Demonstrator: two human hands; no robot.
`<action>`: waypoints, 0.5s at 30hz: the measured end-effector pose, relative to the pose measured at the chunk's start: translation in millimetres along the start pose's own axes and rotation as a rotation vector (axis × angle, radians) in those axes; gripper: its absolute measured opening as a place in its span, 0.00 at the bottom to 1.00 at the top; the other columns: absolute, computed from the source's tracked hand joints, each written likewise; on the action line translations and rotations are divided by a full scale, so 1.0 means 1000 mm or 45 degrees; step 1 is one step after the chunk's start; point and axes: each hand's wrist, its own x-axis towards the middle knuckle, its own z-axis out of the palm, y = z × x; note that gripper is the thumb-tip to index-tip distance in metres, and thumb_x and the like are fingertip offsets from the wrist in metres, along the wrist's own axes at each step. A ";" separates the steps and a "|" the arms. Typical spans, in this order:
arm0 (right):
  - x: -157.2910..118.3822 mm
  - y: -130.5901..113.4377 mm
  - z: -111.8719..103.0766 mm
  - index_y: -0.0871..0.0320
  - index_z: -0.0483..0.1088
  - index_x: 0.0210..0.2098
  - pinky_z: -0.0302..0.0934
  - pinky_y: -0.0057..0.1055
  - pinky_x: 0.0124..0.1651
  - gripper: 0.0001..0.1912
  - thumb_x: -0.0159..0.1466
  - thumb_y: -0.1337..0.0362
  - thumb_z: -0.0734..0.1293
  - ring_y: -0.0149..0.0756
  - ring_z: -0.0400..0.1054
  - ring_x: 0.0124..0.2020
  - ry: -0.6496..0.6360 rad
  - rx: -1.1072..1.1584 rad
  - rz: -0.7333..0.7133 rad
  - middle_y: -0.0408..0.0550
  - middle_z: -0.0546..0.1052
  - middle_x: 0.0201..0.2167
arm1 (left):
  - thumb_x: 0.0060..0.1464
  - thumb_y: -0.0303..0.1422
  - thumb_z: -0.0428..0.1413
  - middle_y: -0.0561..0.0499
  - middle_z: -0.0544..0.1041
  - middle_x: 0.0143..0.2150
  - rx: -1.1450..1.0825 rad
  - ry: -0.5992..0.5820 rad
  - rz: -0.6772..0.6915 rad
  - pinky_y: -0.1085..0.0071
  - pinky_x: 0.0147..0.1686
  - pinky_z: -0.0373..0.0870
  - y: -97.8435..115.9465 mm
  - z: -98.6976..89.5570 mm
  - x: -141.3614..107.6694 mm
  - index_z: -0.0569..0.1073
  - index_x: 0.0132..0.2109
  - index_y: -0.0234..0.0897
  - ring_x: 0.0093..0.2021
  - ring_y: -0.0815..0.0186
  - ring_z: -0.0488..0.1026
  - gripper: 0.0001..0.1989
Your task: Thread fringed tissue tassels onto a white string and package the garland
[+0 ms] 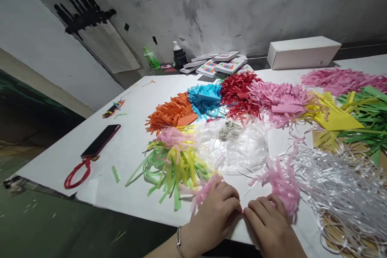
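Observation:
Near the table's front edge my left hand (216, 211) has its fingers curled around pink tissue fringe (204, 191), which spreads out to its left. My right hand (267, 219) is closed just beside it, and a small bit of pink shows between the fingertips of both hands. Another pink fringe bunch (282, 187) lies against the right hand's fingers. Green and yellow paper strips (172, 165) lie left of my hands. Beyond them is a clear plastic bag (238, 149) with a greyish clump inside.
Fringed paper bunches in orange (172, 111), blue (205, 96), red (238, 90) and pink (278, 100) curve across the table (121, 193). Silvery ribbon (344, 185) covers the right side. A phone (101, 141) lies left; a white box (302, 53) and stacked cards (223, 62) stand at the back.

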 end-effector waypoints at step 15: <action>-0.024 0.008 -0.018 0.55 0.74 0.36 0.50 0.47 0.62 0.13 0.71 0.67 0.58 0.38 0.69 0.42 0.199 -0.025 0.149 0.45 0.79 0.35 | 0.63 0.26 0.51 0.50 0.74 0.39 0.143 -0.053 -0.086 0.58 0.48 0.58 0.014 -0.004 0.002 0.69 0.35 0.36 0.41 0.61 0.66 0.07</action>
